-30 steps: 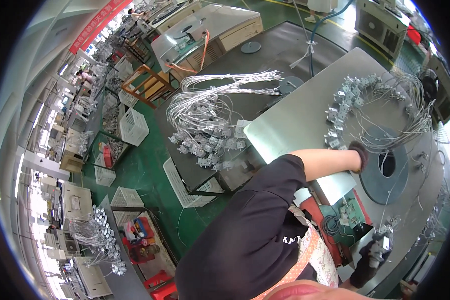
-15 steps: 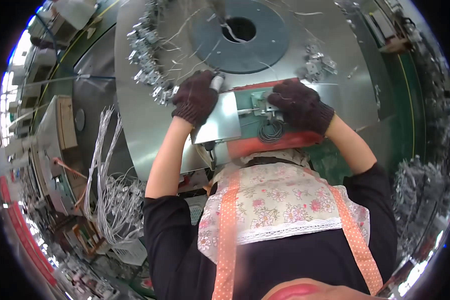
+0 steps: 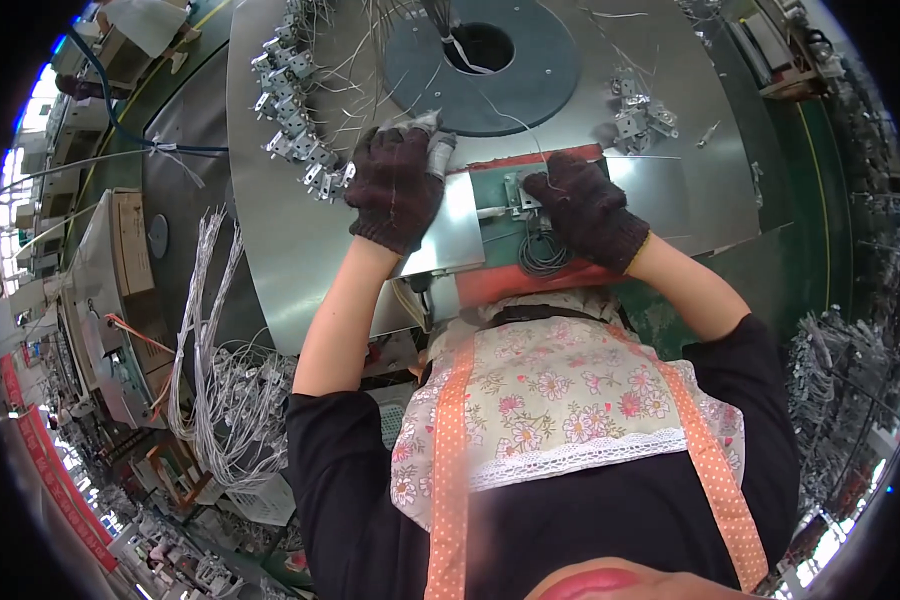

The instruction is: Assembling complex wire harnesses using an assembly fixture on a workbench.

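My right hand (image 3: 585, 205), in a dark knitted glove, is closed at the edge of a small metal bracket (image 3: 522, 193) on the green fixture bed. A thin wire (image 3: 510, 117) runs from the round hole's side toward these fingers. My left hand (image 3: 395, 190), gloved alike with white wrapping on its thumb side, has its fingers curled over the table's metal top, beside a row of metal brackets (image 3: 292, 105). What lies under those fingers is hidden. Between the hands are a shiny metal plate (image 3: 458, 225) and a coil of dark cable (image 3: 543, 255).
A grey disc (image 3: 410, 70) with a round hole and a bundle of wires sits at the far middle. More brackets (image 3: 642, 120) lie at the far right. Left of the table hang long wire bundles (image 3: 202, 330) over a white basket (image 3: 262, 500). Piled metal parts (image 3: 835, 370) stand at right.
My right hand has shifted slightly left and nearer the disc, uncovering more of the plate to its right. My left hand has moved a little, its fingers more raised toward the far side.
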`<state>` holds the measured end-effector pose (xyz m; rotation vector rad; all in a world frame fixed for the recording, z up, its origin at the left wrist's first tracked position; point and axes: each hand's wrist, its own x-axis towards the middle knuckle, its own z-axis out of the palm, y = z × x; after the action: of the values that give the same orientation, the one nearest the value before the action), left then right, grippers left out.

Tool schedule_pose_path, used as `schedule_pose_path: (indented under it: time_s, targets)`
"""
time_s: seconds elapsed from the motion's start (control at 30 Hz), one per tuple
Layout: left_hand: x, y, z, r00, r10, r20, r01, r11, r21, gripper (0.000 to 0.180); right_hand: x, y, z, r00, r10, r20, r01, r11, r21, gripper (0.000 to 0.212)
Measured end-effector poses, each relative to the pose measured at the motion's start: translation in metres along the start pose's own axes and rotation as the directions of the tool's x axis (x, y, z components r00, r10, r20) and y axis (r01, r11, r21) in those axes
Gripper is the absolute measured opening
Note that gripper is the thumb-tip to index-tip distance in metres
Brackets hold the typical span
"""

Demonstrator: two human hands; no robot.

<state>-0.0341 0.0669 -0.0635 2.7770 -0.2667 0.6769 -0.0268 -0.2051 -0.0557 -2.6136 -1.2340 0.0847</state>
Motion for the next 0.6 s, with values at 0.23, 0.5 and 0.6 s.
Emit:
schedule_pose_path:
  time_s: [0.23, 0.5, 0.6]
  targets:
    - [-0.001, 0.044, 0.014, 0.939, 0.324, 0.118, -0.311, 0.943, -0.117, 0.041, -0.003, -0.004, 0.021, 0.960, 0.138, -0.243, -0.108, 0.985, 0.132, 0.058]
    - [-0.016, 0.117, 0.048, 0.865, 0.296, 0.405, -0.359, 0.929, 0.088, 0.045, -0.011, 0.001, -0.010, 0.980, -0.181, -0.081, 0.187, 0.980, 0.067, 0.063]
    - [-0.022, 0.131, 0.013, 0.890, 0.032, 0.455, -0.115, 0.981, 0.155, 0.050, -0.023, 0.039, 0.012, 0.997, -0.066, -0.048, 0.074, 0.978, 0.195, 0.060]
